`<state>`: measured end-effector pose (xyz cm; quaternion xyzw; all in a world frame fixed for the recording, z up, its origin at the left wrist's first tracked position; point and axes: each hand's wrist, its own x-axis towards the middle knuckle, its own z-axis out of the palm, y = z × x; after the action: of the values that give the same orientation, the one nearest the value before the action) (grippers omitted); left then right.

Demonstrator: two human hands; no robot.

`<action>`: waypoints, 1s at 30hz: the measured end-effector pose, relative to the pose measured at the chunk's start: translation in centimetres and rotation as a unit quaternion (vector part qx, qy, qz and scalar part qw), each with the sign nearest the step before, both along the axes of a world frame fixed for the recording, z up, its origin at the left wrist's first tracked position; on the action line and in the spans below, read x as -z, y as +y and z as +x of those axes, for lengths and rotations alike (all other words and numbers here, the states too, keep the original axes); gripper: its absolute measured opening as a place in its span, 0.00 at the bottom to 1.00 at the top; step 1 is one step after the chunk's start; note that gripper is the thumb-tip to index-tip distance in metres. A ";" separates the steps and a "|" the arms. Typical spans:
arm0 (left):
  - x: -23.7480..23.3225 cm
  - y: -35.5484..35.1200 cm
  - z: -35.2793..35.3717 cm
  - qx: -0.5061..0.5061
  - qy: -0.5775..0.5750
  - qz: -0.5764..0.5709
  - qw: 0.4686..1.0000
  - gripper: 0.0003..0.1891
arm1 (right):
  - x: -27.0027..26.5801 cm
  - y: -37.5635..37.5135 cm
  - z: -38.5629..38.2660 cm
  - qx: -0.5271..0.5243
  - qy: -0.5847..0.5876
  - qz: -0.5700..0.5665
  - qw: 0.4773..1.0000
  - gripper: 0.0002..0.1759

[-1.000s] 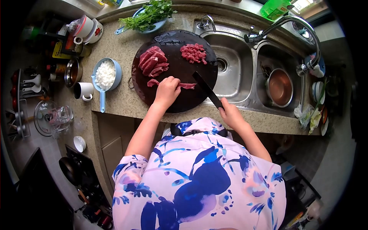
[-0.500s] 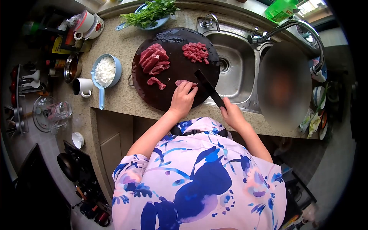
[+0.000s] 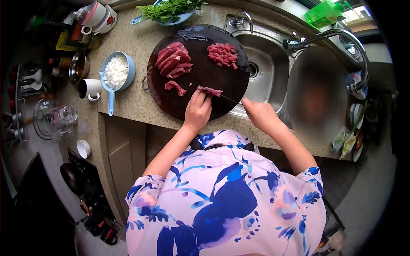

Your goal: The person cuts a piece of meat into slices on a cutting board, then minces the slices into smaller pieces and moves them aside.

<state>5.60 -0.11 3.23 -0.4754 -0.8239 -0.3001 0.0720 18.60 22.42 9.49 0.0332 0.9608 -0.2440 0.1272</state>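
Note:
On the round dark chopping board (image 3: 171, 106), my left hand (image 3: 198, 111) holds down a strip of raw red meat (image 3: 210, 91) with its fingertips. My right hand (image 3: 260, 114) is closed around the handle of a knife (image 3: 229, 99). The blade shows almost edge-on as a thin dark line, its tip side reaching the right end of the strip near my left fingers. A pile of sliced meat (image 3: 173, 59) lies at the board's upper left, with a single small slice (image 3: 175, 88) below it. Diced meat (image 3: 222, 55) is heaped at the upper right.
A blue handled bowl of chopped white pieces (image 3: 115, 71) stands left of the board, near a white mug (image 3: 90, 89). Leafy greens (image 3: 171, 10) fill a blue colander behind. To the right is a steel sink (image 3: 273, 85) with a faucet (image 3: 242, 18).
The knife has turned from showing its broad blade to edge-on and come down at the strip's right end. My right hand has risen slightly; the view has shifted a little.

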 end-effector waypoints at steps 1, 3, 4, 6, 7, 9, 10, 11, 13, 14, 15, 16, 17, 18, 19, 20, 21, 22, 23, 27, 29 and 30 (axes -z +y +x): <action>0.3 0.2 0.0 -0.003 -0.030 -0.005 1.000 0.18 | 0.0 0.1 -0.1 -0.004 -0.011 0.003 1.000 0.08; 0.8 0.3 0.0 -0.009 -0.060 -0.010 0.998 0.19 | 0.4 0.3 -0.3 -0.011 -0.010 0.006 1.000 0.08; 1.1 0.3 0.0 -0.009 -0.052 -0.008 0.999 0.19 | 0.5 0.4 -0.3 -0.013 -0.008 0.010 1.000 0.08; 1.4 0.1 0.1 -0.010 -0.046 -0.008 0.999 0.18 | 0.5 0.3 -0.4 -0.017 -0.015 0.007 1.000 0.08; 1.4 0.1 0.1 -0.008 -0.029 0.013 0.999 0.18 | 0.3 0.3 -0.5 -0.018 -0.022 0.005 1.000 0.08; 1.4 0.1 0.1 -0.005 -0.013 0.033 0.999 0.18 | -0.1 0.4 -0.6 -0.023 -0.025 0.008 0.999 0.08; 1.4 0.2 0.1 -0.002 -0.021 0.031 0.999 0.17 | -0.2 0.4 -0.6 -0.028 -0.026 0.012 0.999 0.08; 1.4 0.2 0.0 0.000 -0.030 0.029 0.999 0.17 | -0.2 0.3 -0.8 -0.027 -0.027 0.011 0.999 0.08; 2.0 0.3 -0.1 0.000 -0.019 0.024 1.000 0.18 | -0.2 0.4 -1.1 -0.041 -0.025 0.029 0.998 0.09; 2.3 0.3 -0.1 0.000 -0.005 0.019 1.000 0.18 | -0.1 0.5 -1.2 -0.039 -0.026 0.029 0.998 0.09; 2.3 0.3 -0.2 0.002 -0.007 0.019 1.000 0.18 | -0.2 0.6 -1.3 -0.051 -0.022 0.037 0.998 0.09; 2.3 0.2 -0.2 0.000 -0.013 0.014 1.000 0.18 | -0.2 0.6 -1.5 -0.064 -0.017 0.044 0.997 0.10; 2.4 0.2 -0.1 -0.002 -0.017 0.008 1.000 0.19 | -0.2 0.7 -1.5 -0.063 -0.019 0.044 0.997 0.10; 2.5 0.2 0.0 -0.001 -0.019 0.007 1.000 0.19 | -0.2 0.7 -1.6 -0.069 -0.020 0.047 0.996 0.10; 2.6 0.2 0.0 -0.005 -0.021 0.014 1.000 0.18 | -0.2 0.7 -1.7 -0.075 -0.021 0.052 0.996 0.10; 2.8 0.3 0.0 -0.008 -0.023 0.020 0.999 0.18 | -0.3 0.8 -1.9 -0.074 -0.023 0.052 0.996 0.10; 2.9 0.2 0.0 -0.007 -0.025 0.021 0.999 0.18 | -0.2 0.9 -2.0 -0.082 -0.020 0.053 0.995 0.10; 2.9 0.2 0.0 -0.006 -0.031 0.019 0.999 0.18 | -0.2 1.0 -2.1 -0.090 -0.018 0.054 0.994 0.10; 3.0 0.1 0.0 -0.006 -0.038 0.017 0.999 0.19 | -0.2 1.0 -2.2 -0.090 -0.020 0.054 0.994 0.10; 3.2 0.2 -0.1 -0.002 -0.031 0.022 0.999 0.19 | 0.1 1.0 -2.4 -0.091 -0.012 0.064 0.994 0.10; 2.9 0.3 -0.1 -0.005 -0.041 0.017 0.999 0.19 | 0.1 1.0 -2.5 -0.092 -0.022 0.063 0.994 0.10; 2.9 0.3 -0.1 -0.005 -0.042 0.017 0.999 0.19 | 0.1 1.1 -2.5 -0.092 -0.024 0.064 0.993 0.10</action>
<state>5.45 0.23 0.32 -0.4566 -0.8235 -0.3334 0.0466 16.12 23.47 9.34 -0.0410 0.9701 -0.1685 0.1698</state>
